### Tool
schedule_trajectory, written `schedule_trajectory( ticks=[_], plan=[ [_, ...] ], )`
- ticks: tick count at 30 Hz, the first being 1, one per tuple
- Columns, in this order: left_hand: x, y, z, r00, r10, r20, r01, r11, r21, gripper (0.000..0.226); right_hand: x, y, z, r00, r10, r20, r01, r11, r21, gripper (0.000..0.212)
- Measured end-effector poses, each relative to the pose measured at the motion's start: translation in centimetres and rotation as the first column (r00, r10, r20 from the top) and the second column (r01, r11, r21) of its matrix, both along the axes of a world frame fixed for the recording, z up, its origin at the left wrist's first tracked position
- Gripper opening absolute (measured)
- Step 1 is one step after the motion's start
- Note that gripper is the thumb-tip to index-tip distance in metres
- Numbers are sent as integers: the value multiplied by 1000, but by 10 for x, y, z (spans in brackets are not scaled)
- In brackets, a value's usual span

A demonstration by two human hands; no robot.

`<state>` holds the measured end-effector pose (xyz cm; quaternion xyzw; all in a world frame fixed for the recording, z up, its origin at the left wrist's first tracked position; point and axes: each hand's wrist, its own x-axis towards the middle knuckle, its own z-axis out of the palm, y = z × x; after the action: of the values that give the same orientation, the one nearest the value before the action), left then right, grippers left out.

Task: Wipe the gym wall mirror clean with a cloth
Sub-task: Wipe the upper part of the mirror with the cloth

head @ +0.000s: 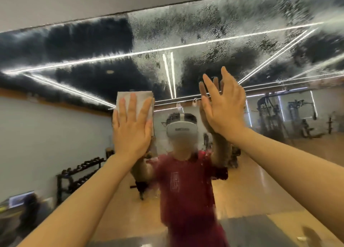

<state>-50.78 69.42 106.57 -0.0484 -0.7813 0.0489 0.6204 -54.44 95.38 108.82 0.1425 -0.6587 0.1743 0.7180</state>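
Left grip (132, 127) is spread flat, fingers straight, pressing the cloth (135, 101) onto the mirror (74, 42); the cloth pokes out above the fingertips & looks folded into a pad. Right grip (223, 107) is also spread, holding nothing, raised edge-on just right of the cloth. Can't tell if it touches the glass or hovers just off it.

Cloth sits mid-height on the mirror, w/ wet, beaded streaks across the glass above it up to the top edge, heaviest up and to the right of the cloth.

Judgement: wiping is under way and most of the upper glass is left to do. To do it well:
- keep the palm flat so the whole pad bears on the glass, not just the fingertips
- work from the top edge down in overlapping passes, so drips fall onto unwiped glass
- keep the bare right palm off the glass to avoid prints
- refold to a dry face once the pad starts smearing.
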Motion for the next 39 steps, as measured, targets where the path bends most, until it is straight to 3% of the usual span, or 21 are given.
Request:
schedule_trajectory(
  ticks=[8, 12, 18, 20, 25, 27, 32, 37, 39],
  plan=[
    [0, 42, 6, 998, 65, -18, -58, 964, 258, 61, -16, 59, 40, 997, 49, -65, -42, 993, 112, 53],
    [-1, 59, 18, 995, 92, -35, -76, 948, 310, 60, -21, 67, 53, 999, 51, -10, -48, 984, 172, 60],
    [-8, 70, 84, 992, 116, -54, -84, 911, 404, 55, -29, 69, 52, 1000, -19, -5, 20, 986, 167, 68],
    [-12, 83, 95, 991, 118, -70, -83, 923, 375, 55, -30, 67, 52, 999, -44, -6, 44, 986, 158, 69],
    [-6, 74, 87, 995, 96, -35, -93, 992, 89, 53, -30, 69, 52, 999, -51, -6, 51, 985, 168, 68],
    [-3, 59, 97, 996, 82, -43, -77, 990, 119, 52, -30, 69, 52, 998, -57, 0, 57, 985, 163, 68],
    [-9, 66, 125, 977, 164, -138, -102, 922, 373, 53, -33, 67, 51, 998, -54, -22, 57, 988, 145, 67],
    [-18, 104, 101, 995, 72, -73, -70, 997, 26, 56, -35, 68, 52, 997, -53, -63, 62, 989, 137, 66],
    [-18, 98, 103, 997, 58, -43, -60, 998, -35, 58, -34, 68, 51, 997, -48, -63, 56, 989, 140, 66]
  ],
)
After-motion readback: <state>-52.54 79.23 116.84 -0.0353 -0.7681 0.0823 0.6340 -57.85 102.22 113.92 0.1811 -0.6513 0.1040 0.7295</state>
